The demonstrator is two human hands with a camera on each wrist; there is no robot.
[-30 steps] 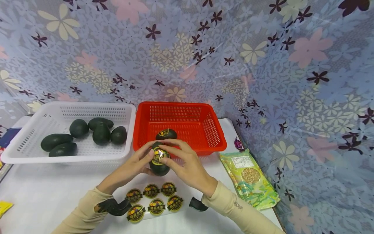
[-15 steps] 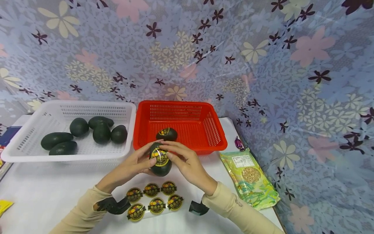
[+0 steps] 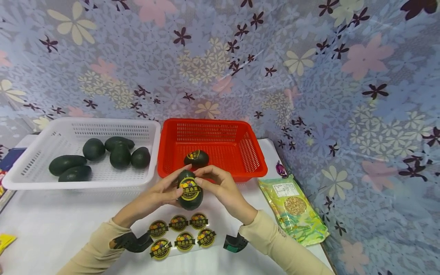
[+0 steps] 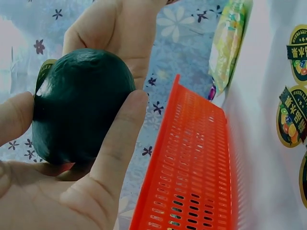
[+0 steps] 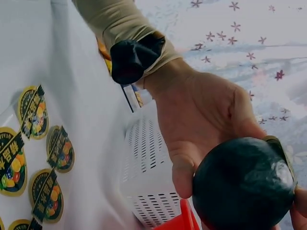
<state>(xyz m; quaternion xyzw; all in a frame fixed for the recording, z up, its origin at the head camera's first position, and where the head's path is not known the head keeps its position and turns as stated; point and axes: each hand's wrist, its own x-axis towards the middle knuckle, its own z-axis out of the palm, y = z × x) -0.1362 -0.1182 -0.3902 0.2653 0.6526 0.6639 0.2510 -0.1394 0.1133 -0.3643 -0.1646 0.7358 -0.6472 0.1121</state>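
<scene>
Just in front of the red basket (image 3: 227,156): a stickered avocado (image 3: 190,203).
Left hand (image 3: 159,194) fingers grasp it; right hand (image 3: 225,190) fingers touch it loosely.

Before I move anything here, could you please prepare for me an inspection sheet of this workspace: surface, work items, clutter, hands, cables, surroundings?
Surface: white table.
Work items: one stickered avocado in the hands; six avocados in the white basket; one stickered avocado in the red basket; six stickers lying flat between the arms.
Clutter: green-yellow bag and purple wrapper on the right; yellow packet at the left edge, partly out of view.
Hands: left hand and right hand both hold the avocado.
Cables: nothing seen.
Surroundings: flowered cloth behind the baskets and along the right.
</scene>
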